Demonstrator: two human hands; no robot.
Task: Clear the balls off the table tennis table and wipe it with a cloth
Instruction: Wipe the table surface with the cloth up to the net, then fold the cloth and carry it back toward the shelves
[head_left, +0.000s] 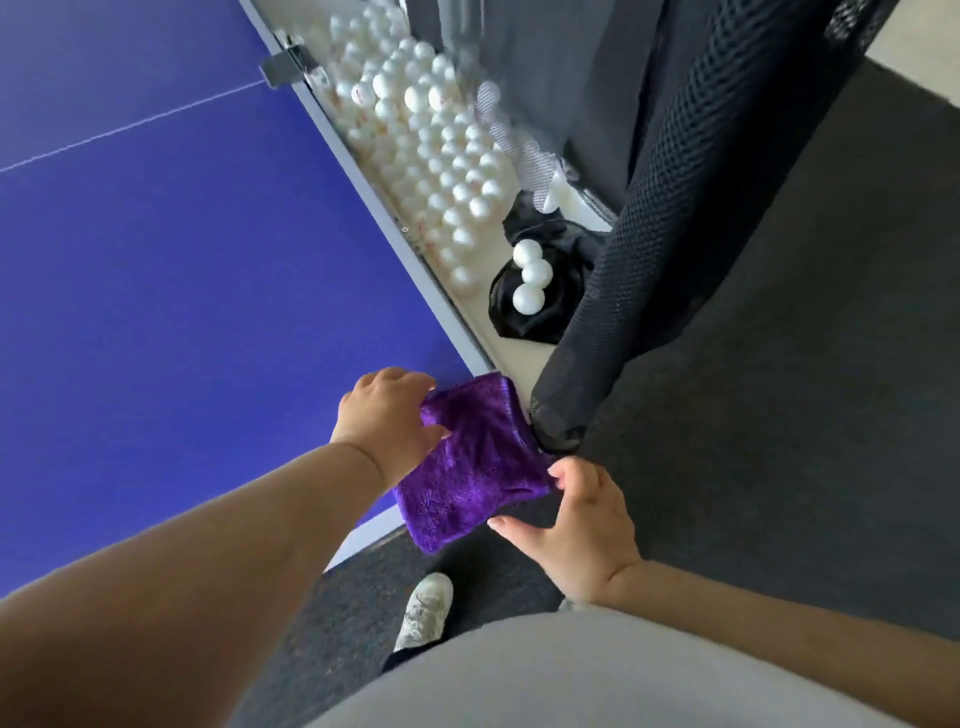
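A folded purple cloth (475, 462) hangs over the near right corner of the blue table tennis table (171, 270). My left hand (387, 421) grips the cloth's left edge at the corner. My right hand (576, 525) pinches the cloth's right corner off the table's side. Several white balls (441, 150) lie packed in a white tray running along the table's right edge. Three more white balls (532, 278) rest on a crumpled black net bag at the tray's near end.
A black mesh catch net (675, 208) on a padded pole stands right of the tray. A net clamp (285, 65) grips the table edge at the top. Dark carpet (805, 364) covers the floor; my white shoe (423, 610) stands below the corner.
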